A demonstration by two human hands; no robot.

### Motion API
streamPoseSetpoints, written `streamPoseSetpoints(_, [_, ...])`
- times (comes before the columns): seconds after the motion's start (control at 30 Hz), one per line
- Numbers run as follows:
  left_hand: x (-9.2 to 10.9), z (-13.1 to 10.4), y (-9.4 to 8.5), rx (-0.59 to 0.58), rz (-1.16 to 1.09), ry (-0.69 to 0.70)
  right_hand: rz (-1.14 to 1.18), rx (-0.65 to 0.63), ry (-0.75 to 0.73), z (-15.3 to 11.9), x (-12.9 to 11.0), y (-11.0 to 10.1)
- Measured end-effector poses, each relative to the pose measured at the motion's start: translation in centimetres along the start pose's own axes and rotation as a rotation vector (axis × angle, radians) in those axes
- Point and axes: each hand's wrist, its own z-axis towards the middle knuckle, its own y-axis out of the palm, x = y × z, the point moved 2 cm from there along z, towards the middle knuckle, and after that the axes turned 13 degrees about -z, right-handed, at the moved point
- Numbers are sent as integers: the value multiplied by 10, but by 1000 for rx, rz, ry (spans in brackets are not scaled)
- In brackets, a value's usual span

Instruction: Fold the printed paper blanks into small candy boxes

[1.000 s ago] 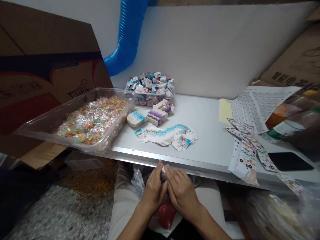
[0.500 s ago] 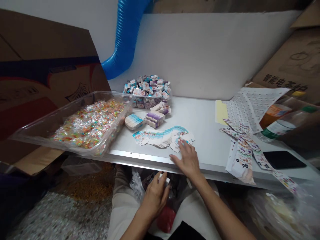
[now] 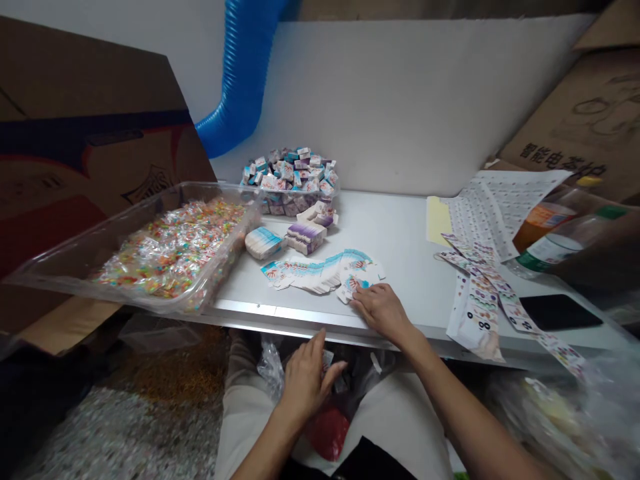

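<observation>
My right hand (image 3: 384,312) is at the near right end of a fanned row of flat, blue-and-white folded cartons (image 3: 320,272). Thumb and fingertips close on the edge of a printed flat carton (image 3: 351,287) there. Below the table edge, above my lap, my left hand (image 3: 306,375) has its fingers stretched and its thumb apart. A small white printed piece (image 3: 327,359) shows just behind it, near a clear plastic bag (image 3: 271,370). Behind the fan lie a blue-and-white carton stack (image 3: 263,243) and a purple-and-white carton stack (image 3: 305,237).
A clear tray (image 3: 165,303) of colourful wrapped bits stands left. A clear container (image 3: 300,193) heaped with small folded boxes is at the back. To the right are printed strips (image 3: 483,300), a black phone (image 3: 560,312) and bottles (image 3: 555,250).
My left hand has opened and no longer grips the small white box. My right hand has gone from resting spread on the cartons to pinching one at its edge.
</observation>
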Motion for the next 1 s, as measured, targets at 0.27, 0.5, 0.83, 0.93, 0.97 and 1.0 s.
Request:
streamPoseSetpoints(0.27, [43,27,-49,343,66,174,617,302,253,-26,-46,-76])
streamPoseSetpoints(0.5, [32,23,-42,-9,-33,163,1267,-249,326,-29,-67,-51])
streamPoseSetpoints(0.83, [22,18,-46,-265,-150,118,1545,-599,291,-31,-59,-17])
streamPoseSetpoints(0.93, [24,18,-45,-269,3,161,1285,-508,262,-30,-65,-17])
streamPoseSetpoints(0.97, [26,19,-44,-270,55,164,1145,-464,259,-30,-66,-19])
streamPoseSetpoints(1.0, [28,19,-42,-265,102,156,1005,-423,258,-30,-67,-21])
